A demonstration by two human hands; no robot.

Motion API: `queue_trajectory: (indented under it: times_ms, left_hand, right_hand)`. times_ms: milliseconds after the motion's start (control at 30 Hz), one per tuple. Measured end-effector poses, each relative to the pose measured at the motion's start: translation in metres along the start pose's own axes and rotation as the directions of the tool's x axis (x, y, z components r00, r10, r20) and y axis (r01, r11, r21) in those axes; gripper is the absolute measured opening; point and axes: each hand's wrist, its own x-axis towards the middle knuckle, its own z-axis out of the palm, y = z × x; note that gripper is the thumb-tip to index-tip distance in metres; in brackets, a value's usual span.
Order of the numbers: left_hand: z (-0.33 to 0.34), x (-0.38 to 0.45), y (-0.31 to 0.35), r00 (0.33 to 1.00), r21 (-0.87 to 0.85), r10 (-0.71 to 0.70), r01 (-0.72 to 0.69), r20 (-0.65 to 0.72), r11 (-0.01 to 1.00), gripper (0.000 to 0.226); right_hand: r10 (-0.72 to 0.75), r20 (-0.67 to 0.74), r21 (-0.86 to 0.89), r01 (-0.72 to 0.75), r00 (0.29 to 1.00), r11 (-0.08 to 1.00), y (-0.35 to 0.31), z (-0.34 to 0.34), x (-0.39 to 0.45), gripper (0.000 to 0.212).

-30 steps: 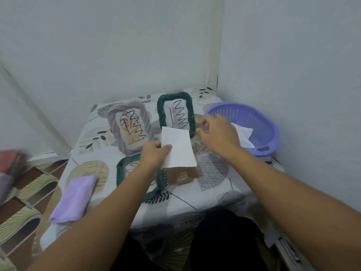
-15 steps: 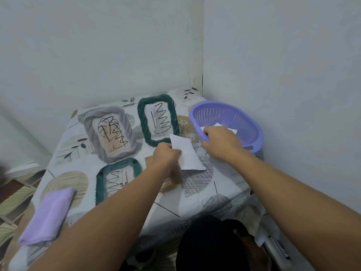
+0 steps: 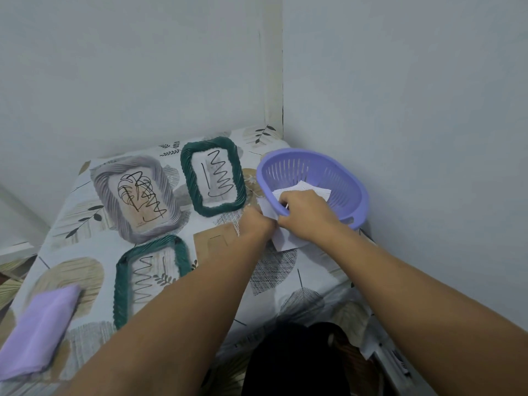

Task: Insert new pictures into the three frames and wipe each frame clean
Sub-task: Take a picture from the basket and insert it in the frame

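Worktop [image 3: 85, 252]: covered by a leaf-print cloth, set in a wall corner.
Grey frame [image 3: 136, 195]: ribbed, rounded rectangle, lying flat at the back left, scribbled picture inside.
Green frames: twisted rope-like rims; back frame [image 3: 213, 180] beside the basket, near frame [image 3: 148, 277] partly under the left forearm (both hold zigzag drawings).
Basket [image 3: 311, 181]: lilac slotted plastic, oval, white sheets inside.
Paper [image 3: 285, 238]: white sheet at the basket's near rim, between both hands.
Left hand [image 3: 255, 222]: fingers curled on the paper.
Right hand [image 3: 307, 214]: curled, gripping the paper at the rim.
Cloth [image 3: 37, 330]: lilac, folded, near left corner.
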Motion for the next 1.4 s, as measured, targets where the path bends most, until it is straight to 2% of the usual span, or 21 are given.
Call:
queue_trajectory:
  times_ms: [67, 100, 167, 233, 367, 467, 533, 600, 667, 700, 733, 800, 867, 933, 967, 1167, 1400]
  left_hand:
    - [-0.010, -0.024, 0.014, 0.998, 0.107, 0.069, -0.068, -0.004, 0.992, 0.009]
    - [-0.013, -0.025, 0.015, 0.996, 0.171, 0.084, -0.082, -0.009, 0.982, 0.020]
    - [-0.019, -0.024, 0.015, 0.992, 0.289, 0.119, -0.107, -0.027, 0.951, 0.022]
    - [-0.022, -0.020, 0.013, 0.992, 0.309, 0.125, -0.110, -0.031, 0.945, 0.016]
    - [-0.020, -0.020, 0.010, 0.994, 0.305, 0.111, -0.111, 0.017, 0.946, 0.011]
    - [-0.015, -0.019, 0.007, 0.997, 0.192, 0.079, -0.079, 0.011, 0.978, 0.011]
    - [-0.014, -0.020, 0.009, 0.998, 0.183, 0.069, -0.069, 0.007, 0.981, 0.014]
    - [-0.017, -0.020, 0.012, 0.996, 0.249, 0.088, -0.091, 0.025, 0.964, 0.017]
    - [-0.023, -0.017, 0.017, 0.992, 0.375, 0.120, -0.125, 0.035, 0.919, 0.011]
    - [-0.026, -0.014, 0.020, 0.990, 0.426, 0.141, -0.131, 0.009, 0.895, 0.008]
    - [-0.029, -0.011, 0.022, 0.986, 0.448, 0.160, -0.126, -0.039, 0.885, 0.015]
    - [-0.037, -0.006, 0.032, 0.968, 0.413, 0.213, -0.142, -0.131, 0.899, 0.019]
    - [-0.042, 0.000, 0.039, 0.955, 0.277, 0.226, -0.167, -0.193, 0.946, 0.015]
    - [-0.043, 0.002, 0.044, 0.973, 0.114, 0.160, -0.143, -0.169, 0.983, 0.031]
    - [-0.043, 0.002, 0.045, 0.983, 0.086, 0.132, -0.122, -0.129, 0.989, 0.039]
    - [-0.036, 0.003, 0.045, 0.993, 0.035, 0.107, -0.105, -0.056, 0.994, 0.045]
    - [-0.039, 0.000, 0.048, 0.993, 0.062, 0.110, -0.108, -0.036, 0.992, 0.042]
  right_hand:
    - [-0.004, 0.011, -0.015, 0.004, 1.000, 1.000, -0.002, 0.004, -0.002, 0.011]
    - [-0.008, 0.020, -0.022, 0.008, 1.000, 1.000, -0.002, 0.005, -0.003, 0.013]
    - [-0.009, 0.036, -0.008, 0.010, 0.999, 1.000, -0.003, 0.006, -0.004, 0.027]
    - [0.022, 0.056, 0.046, -0.024, 0.998, 0.999, -0.003, 0.003, -0.002, 0.042]
    - [0.100, 0.063, 0.141, -0.108, 0.993, 0.984, 0.001, -0.005, 0.005, 0.052]
    - [0.118, 0.065, 0.169, -0.127, 0.991, 0.977, 0.004, -0.008, 0.004, 0.052]
    - [0.131, 0.059, 0.179, -0.139, 0.990, 0.974, 0.008, -0.010, 0.004, 0.050]
    - [0.142, 0.051, 0.147, -0.148, 0.989, 0.978, 0.013, -0.012, 0.009, 0.046]
    - [0.152, 0.040, 0.094, -0.155, 0.988, 0.983, 0.019, -0.015, 0.016, 0.040]
    - [0.159, 0.033, 0.068, -0.161, 0.987, 0.985, 0.022, -0.016, 0.021, 0.036]
    - [0.165, 0.033, 0.044, -0.166, 0.986, 0.985, 0.025, -0.018, 0.025, 0.031]
    - [0.171, 0.044, -0.005, -0.171, 0.984, 0.985, 0.032, -0.021, 0.032, 0.023]
    - [0.181, 0.066, -0.061, -0.177, 0.981, 0.982, 0.037, -0.022, 0.038, 0.021]
    - [0.194, 0.093, -0.119, -0.183, 0.977, 0.976, 0.043, -0.021, 0.043, 0.022]
    - [0.204, 0.107, -0.146, -0.187, 0.973, 0.971, 0.046, -0.020, 0.045, 0.024]
    - [0.316, 0.216, -0.145, -0.290, 0.924, 0.946, 0.065, -0.005, 0.044, 0.053]
    - [0.416, 0.227, -0.148, -0.391, 0.880, 0.908, 0.062, -0.002, 0.047, 0.085]
